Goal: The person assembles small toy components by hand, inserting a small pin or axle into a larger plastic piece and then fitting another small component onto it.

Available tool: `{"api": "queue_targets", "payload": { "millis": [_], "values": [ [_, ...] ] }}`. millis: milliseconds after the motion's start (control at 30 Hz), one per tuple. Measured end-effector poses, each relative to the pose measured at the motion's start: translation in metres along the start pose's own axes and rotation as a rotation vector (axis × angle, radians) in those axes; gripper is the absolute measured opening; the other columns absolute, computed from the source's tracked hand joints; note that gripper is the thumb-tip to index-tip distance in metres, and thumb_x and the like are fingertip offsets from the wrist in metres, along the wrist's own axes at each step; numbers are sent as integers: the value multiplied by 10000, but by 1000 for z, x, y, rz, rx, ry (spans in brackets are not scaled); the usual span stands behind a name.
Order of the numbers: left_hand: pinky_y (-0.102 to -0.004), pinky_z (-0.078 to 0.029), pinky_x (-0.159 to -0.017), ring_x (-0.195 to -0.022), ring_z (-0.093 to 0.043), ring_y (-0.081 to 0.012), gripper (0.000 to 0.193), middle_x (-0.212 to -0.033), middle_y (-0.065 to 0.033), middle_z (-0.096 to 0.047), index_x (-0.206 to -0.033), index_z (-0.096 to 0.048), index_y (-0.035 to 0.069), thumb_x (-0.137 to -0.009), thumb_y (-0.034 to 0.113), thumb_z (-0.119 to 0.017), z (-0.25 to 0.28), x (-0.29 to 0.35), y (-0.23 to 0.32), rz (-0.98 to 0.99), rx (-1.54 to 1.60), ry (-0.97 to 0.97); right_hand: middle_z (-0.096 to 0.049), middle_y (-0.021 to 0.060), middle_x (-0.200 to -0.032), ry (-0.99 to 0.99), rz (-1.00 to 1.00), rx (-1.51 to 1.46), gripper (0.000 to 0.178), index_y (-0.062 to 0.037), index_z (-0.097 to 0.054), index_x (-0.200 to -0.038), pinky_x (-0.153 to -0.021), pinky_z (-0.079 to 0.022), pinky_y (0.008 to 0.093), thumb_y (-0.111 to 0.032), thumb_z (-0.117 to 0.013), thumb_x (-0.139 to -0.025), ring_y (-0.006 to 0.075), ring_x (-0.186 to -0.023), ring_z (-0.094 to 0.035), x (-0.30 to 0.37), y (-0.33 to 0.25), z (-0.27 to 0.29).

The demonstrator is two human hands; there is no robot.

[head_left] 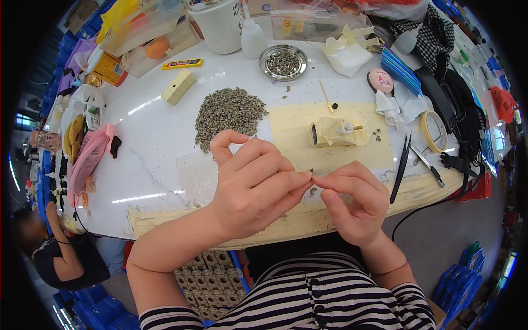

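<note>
My left hand point(256, 184) is closed, its thumb and finger pinched together over the front of the table. My right hand point(355, 203) has curled fingers, and its index fingertip meets the left fingertips. A tiny dark bit shows where they meet, too small to name. Just beyond my left hand lies a heap of small grey-brown metal parts point(228, 115). A tape-wrapped block point(335, 133) with a white nozzle-like piece and a short wooden stick on top stands beyond my right hand, on a tape-covered patch point(286, 118).
A round metal dish point(282, 62) of similar parts sits at the back. Black tweezers point(401, 168), a craft knife point(428, 166) and a tape roll point(434, 132) lie at right. A pink mesh pouch point(91, 157) lies left; another person point(71, 253) sits there.
</note>
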State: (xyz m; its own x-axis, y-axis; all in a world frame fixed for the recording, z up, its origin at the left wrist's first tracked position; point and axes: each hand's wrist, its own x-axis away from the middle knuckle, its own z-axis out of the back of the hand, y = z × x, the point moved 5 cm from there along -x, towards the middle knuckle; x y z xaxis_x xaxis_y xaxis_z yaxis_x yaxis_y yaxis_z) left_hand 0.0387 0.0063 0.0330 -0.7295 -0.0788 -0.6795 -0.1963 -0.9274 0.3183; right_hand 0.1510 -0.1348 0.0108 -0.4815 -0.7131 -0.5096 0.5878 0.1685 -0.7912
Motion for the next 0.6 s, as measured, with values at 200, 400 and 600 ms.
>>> {"api": "queue_targets", "payload": {
  "millis": [200,400,600],
  "values": [
    [-403,-302,-829,-770,-572,-146,333,-794,85,-639,-913,-777,171,-608,131,-903,3,0,3,-30,30,-7,-713,106,-866,-16,-73,-53,194,-1,-768,-1029,-666,-531,286,-4,-780,-836,201,-758,-676,-1,4,-4],
    [-405,-303,-829,-757,-571,-146,340,-796,89,-639,-920,-784,173,-601,149,-898,3,-1,7,-57,15,-17,-707,106,-857,-46,-72,-110,139,2,-749,-982,-670,-523,287,-3,-774,-845,199,-753,-671,1,9,-3],
    [-397,-301,-821,-768,-573,-158,321,-785,81,-633,-901,-777,167,-608,142,-908,1,-1,2,-18,12,-12,-697,116,-876,-38,4,-65,136,12,-747,-997,-682,-497,284,0,-729,-863,192,-762,-644,2,1,0]
  ]
}}
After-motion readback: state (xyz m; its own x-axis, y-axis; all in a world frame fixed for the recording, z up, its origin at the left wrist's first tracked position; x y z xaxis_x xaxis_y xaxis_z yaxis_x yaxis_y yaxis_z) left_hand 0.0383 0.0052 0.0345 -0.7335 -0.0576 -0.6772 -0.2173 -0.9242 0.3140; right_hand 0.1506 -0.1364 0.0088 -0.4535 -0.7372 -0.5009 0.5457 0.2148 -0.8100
